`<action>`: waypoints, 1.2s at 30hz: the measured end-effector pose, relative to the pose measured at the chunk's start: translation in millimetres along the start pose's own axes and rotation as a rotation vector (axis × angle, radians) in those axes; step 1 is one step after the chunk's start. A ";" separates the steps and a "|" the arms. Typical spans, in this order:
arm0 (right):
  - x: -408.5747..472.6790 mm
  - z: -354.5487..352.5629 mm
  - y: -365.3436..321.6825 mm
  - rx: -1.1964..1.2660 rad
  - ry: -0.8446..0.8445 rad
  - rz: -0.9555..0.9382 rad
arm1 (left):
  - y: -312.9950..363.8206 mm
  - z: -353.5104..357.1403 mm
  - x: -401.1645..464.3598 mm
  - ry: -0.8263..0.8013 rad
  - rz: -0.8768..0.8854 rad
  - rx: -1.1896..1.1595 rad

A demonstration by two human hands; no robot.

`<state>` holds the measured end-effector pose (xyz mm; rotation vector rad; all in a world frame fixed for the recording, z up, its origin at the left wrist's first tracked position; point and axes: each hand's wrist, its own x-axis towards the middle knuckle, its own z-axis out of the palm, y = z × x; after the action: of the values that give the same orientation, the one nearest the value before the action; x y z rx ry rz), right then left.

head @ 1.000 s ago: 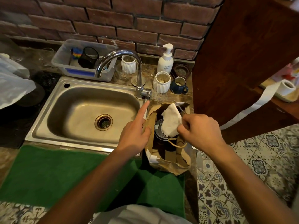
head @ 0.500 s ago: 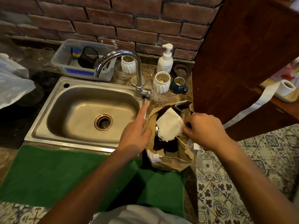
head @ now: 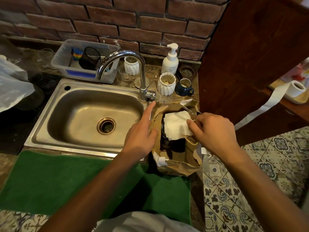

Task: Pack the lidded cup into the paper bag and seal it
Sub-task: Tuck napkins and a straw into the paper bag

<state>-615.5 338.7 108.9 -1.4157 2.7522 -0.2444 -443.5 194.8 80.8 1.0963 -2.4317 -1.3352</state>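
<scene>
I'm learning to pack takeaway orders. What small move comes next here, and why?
Probably let go of the napkin so it drops into the bag. The right hand pinches it over the cup, while the left hand holds the bag's mouth open, unsealed.

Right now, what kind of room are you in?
Probably a kitchen or a small café's washing-up corner: there is a steel sink with a tap, a soap pump bottle, and mugs by a brick wall.
</scene>
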 end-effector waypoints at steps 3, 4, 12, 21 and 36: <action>-1.3 1.8 2.6 0.164 0.014 -0.014 | -1.0 0.4 1.7 -0.002 0.018 0.001; -2.2 1.2 3.1 0.223 0.010 -0.048 | -1.8 0.5 1.9 -0.004 0.027 0.001; -7.5 -25.2 0.2 0.571 -0.094 -0.223 | -5.7 0.8 -4.6 -0.033 0.061 -0.039; -19.5 -43.2 -44.3 1.295 0.072 0.010 | -4.8 2.7 -10.5 -0.041 0.030 -0.106; -38.1 7.1 -15.1 0.513 -0.118 -0.138 | -5.7 -0.9 -11.5 -0.079 -0.006 -0.143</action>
<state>-580.3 360.1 102.7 -1.4111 2.2655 -0.7777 -431.8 200.0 79.1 1.0352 -2.3451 -1.5547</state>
